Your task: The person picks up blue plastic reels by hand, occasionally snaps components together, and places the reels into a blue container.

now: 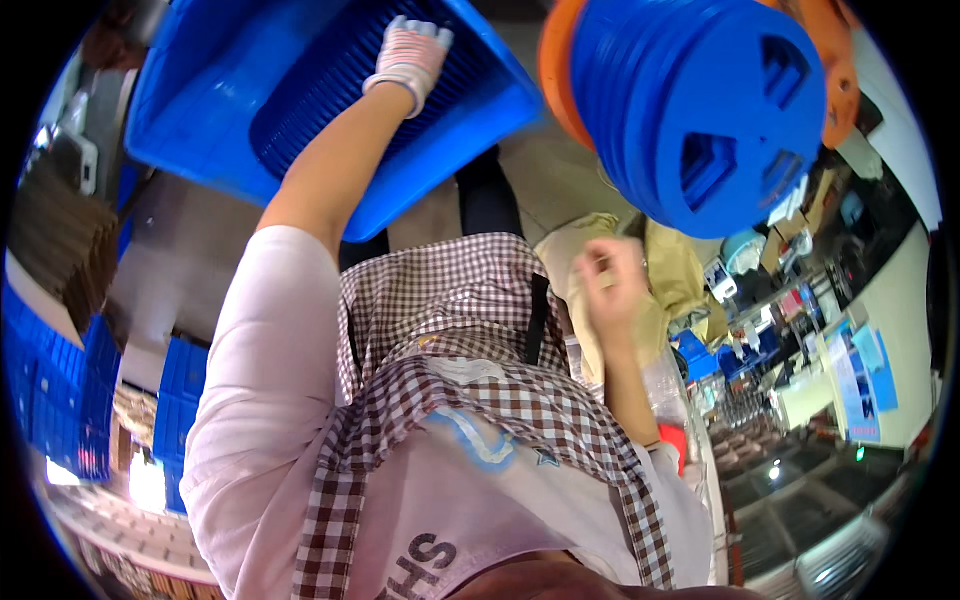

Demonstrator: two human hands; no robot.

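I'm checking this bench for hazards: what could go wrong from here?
The left hand, in a striped knit glove, reaches into the blue ribbed plastic crate on the floor; the long reach could strain or unbalance the person. The right hand is bare beside the big stack of blue plastic reels, which might tip.

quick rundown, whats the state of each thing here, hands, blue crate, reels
left hand: gloved, resting flat on the ribbed blue stack inside the crate
right hand: bare, loosely curled, holding nothing that shows
blue crate: tilted, holds ribbed blue stack
blue reels: stacked face to face, against an orange one
checked apron: worn over pink shirt
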